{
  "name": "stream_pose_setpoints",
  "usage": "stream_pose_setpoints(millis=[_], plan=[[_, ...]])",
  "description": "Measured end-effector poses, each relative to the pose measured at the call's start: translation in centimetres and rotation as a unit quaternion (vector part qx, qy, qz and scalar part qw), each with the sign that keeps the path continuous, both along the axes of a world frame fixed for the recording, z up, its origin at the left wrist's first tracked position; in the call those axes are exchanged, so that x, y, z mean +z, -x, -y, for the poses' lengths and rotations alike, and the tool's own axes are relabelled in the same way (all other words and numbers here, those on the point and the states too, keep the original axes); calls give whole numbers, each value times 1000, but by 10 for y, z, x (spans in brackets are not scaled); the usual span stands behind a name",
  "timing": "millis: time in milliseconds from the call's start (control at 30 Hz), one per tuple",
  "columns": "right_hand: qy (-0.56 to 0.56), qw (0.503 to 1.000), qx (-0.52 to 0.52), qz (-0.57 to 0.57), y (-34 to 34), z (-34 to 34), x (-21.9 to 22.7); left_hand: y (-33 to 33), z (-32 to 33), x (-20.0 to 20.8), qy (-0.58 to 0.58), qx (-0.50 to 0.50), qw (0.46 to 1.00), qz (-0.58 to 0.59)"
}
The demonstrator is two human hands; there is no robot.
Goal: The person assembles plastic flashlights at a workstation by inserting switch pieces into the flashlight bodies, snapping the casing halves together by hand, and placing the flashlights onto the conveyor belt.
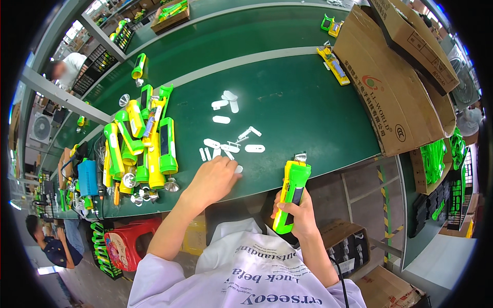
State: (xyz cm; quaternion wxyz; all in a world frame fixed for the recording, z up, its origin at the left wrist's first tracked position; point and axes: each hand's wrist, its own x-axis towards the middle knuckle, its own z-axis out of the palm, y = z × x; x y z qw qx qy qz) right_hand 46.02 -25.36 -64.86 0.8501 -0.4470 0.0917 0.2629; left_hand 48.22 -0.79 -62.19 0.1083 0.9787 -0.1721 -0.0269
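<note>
My right hand is wrapped round the handle of a green and yellow flashlight. It is held upright past the table's front edge, with a shiny reflector at its top end. On the green table, my left hand reaches in among small white plastic pieces. Its fingers are bent and closed against one white plastic piece near the front edge; the hand partly covers other pieces. More oval white pieces and thin white strips lie just beyond, and another few farther back.
A pile of green and yellow flashlights with loose reflectors stands at the left. Beside it is a blue box. A large cardboard box and an opened flashlight shell are at right. Below the table is a red stool.
</note>
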Motion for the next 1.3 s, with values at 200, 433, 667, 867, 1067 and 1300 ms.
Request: stream_pose_setpoints(millis=[200,433,667,867,1067,1300], plan=[[-1,1000,8,2,1,0,3,-4,7,2,19,-14,999,-48],[-2,1000,15,1,3,-1,6,-6,9,8,55,-53,991,-114],[4,1000,17,-6,5,0,4,-12,13,9,24,-56,984,-168],[11,1000,19,-12,6,0,5,3,17,6,-7,-58,996,-62],[-2,1000,23,-10,6,-1,4,1,19,4,-36,-73,994,-75],[5,999,31,-4,6,-1,0,-4,28,13,285,-54,943,-165]])
